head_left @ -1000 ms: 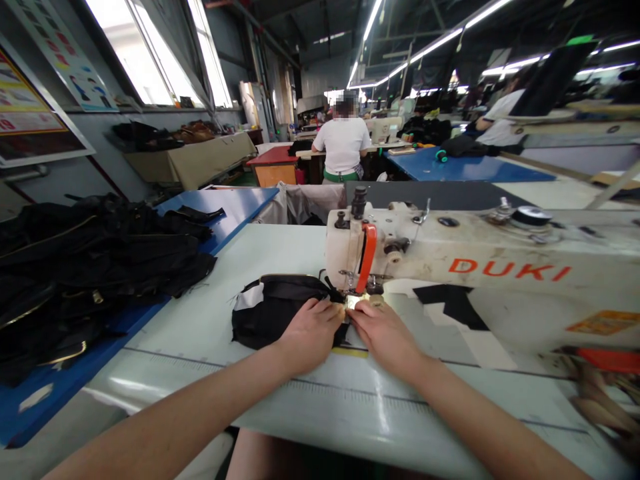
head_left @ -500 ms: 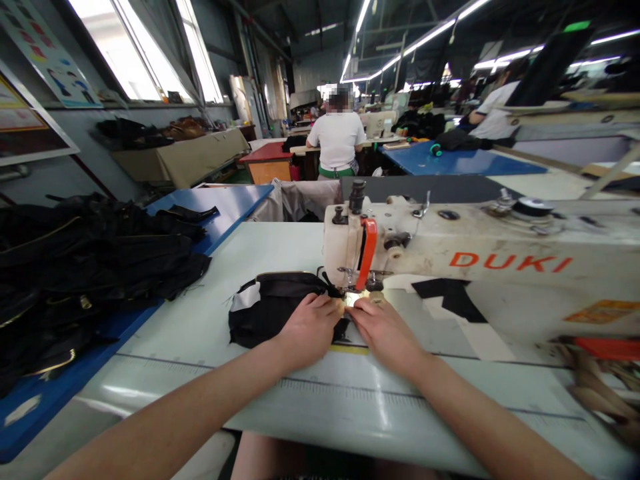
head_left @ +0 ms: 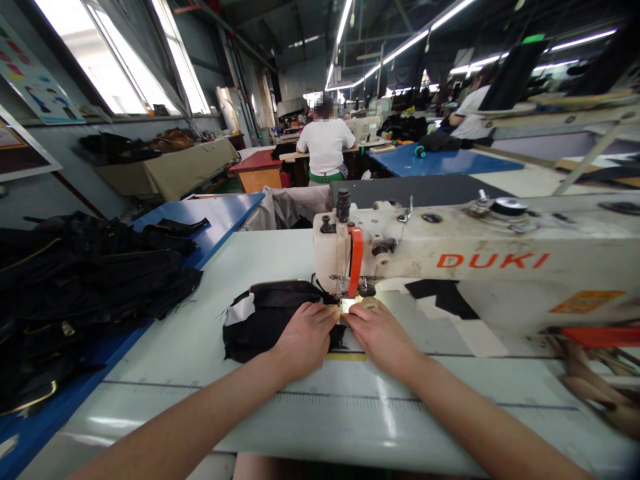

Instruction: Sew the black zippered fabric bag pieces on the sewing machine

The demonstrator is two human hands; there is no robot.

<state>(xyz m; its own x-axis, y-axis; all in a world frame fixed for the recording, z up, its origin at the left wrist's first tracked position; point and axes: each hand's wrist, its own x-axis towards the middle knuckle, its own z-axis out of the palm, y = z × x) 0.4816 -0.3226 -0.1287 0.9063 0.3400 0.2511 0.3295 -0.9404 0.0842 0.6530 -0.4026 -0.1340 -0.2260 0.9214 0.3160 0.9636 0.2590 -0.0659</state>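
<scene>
A black fabric pouch with a zip along its far edge and a pale patch at its left corner lies on the sewing machine bed. My left hand rests on the pouch's right part, fingers closed together on the cloth, tips beside the lit needle area. Close against it, my right hand has its fingers pressed together just in front of the presser foot; what they pinch is hidden. Above both hands stands the head of the white sewing machine, with an orange lever guard.
On the blue table at left lies a heap of black zipped pieces. Black and white scraps lie under the machine arm. A ruler strip crosses the pale sewing table. A co-worker sits ahead, back turned.
The camera view has shifted slightly, moving the scene left and a little down. Both hands stay by the needle, and the pouch keeps nearly the same place under the left hand.
</scene>
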